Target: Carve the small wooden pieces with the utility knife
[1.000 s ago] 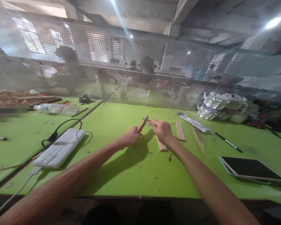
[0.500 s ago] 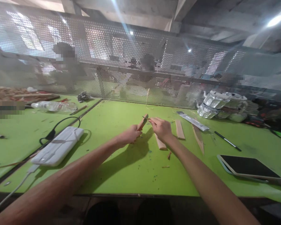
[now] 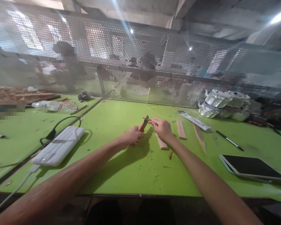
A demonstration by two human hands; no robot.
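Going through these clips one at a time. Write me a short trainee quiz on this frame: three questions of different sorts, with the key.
1. True or false: the left hand holds a piece of wood.

2. Which of these lies nearest the black-screened device?
A) the clear plastic bottle
B) the slim pen-like tool
C) the heap of wood scraps

3. Fill in the blank: the white power bank lies on the person's ____ side.

Key: 1. True. 2. B. 3. left.
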